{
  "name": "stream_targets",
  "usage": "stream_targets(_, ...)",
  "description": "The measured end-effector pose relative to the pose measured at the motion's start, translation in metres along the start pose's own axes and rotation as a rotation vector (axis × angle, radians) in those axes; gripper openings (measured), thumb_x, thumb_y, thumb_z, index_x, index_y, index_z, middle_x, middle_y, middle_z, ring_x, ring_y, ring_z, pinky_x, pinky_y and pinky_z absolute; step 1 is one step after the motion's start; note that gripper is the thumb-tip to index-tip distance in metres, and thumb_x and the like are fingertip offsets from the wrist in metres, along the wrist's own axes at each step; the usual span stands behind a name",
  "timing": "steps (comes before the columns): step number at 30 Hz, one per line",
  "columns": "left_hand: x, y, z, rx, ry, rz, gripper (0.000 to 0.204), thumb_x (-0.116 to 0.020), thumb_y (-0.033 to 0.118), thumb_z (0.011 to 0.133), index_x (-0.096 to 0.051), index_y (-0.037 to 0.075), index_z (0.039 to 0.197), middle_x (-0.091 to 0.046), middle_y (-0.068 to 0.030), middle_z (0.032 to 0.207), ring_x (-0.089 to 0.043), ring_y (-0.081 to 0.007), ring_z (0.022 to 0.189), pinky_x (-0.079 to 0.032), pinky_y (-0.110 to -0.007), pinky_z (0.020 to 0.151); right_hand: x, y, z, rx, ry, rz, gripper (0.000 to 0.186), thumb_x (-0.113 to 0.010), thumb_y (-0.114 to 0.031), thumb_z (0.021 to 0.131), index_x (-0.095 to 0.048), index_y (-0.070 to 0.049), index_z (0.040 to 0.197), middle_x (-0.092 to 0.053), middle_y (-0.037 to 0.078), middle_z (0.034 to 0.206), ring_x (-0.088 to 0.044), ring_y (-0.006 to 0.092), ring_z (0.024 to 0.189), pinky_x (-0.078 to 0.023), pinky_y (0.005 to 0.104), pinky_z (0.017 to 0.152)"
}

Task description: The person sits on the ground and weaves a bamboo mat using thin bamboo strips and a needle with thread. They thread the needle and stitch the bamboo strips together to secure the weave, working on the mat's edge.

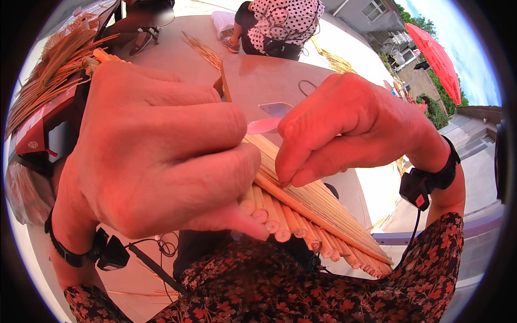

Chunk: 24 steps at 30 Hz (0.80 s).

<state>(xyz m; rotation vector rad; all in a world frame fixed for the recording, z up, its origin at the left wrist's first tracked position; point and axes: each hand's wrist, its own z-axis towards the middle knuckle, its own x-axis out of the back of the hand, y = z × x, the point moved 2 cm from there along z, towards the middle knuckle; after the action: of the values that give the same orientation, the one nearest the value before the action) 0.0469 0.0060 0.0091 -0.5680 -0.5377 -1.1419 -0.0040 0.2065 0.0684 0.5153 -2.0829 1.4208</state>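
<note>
A row of pale straw-like stalks (318,212), laid side by side with their round cut ends toward me, slants down to the right in front of my body. My left hand (167,145) is closed at the row's left end. Its fingers are curled and its thumb lies against the stalk ends; its palm side is hidden. Over the upper edge of the row, my right hand (339,129) is closed in a pinch, thumb against forefinger. Whatever is between those fingertips is too small to make out.
A table (258,75) stands beyond my hands, with a pink-and-clear object (264,125) partly hidden between them. Bundles of loose stalks (59,70) lie at the left. A person in a polka-dot top (288,24) sits ahead. A red umbrella (433,59) stands far right.
</note>
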Motion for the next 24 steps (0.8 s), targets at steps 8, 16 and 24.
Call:
stream_targets(8,0.000,0.006,-0.007,0.011,0.003,0.028,0.052,-0.071,0.055,0.072,-0.063,0.004,0.077,-0.057,-0.0035,0.065,-0.055,-0.0160,0.050,-0.038,-0.026,0.043,0.000,-0.001,0.003,-0.042,-0.065,0.014,0.006,-0.070,-0.003,0.084,-0.071,-0.001,0.090,-0.063,0.008,0.075,-0.059,0.0229,0.066,-0.048,0.0336,0.069)
stream_targets(16,-0.001,-0.018,0.009,-0.100,-0.003,-0.094,0.051,-0.068,0.051,0.078,-0.065,0.001,0.080,-0.054,-0.0045,0.064,-0.051,-0.0179,0.047,-0.037,-0.030,0.042,0.022,0.006,0.013,0.195,-0.027,-0.217,0.006,-0.070,-0.006,0.081,-0.072,-0.002,0.086,-0.057,0.006,0.070,-0.056,0.0210,0.065,-0.040,0.0319,0.058)
stream_targets(24,-0.008,-0.033,0.023,-0.160,-0.027,-0.179,0.047,-0.072,0.047,0.077,-0.065,0.000,0.080,-0.052,-0.0057,0.064,-0.051,-0.0223,0.047,-0.038,-0.033,0.043,0.017,-0.020,0.014,0.191,0.108,-0.209,0.007,-0.071,-0.009,0.081,-0.072,-0.003,0.084,-0.066,0.009,0.082,-0.066,0.0264,0.074,-0.049,0.0322,0.064)
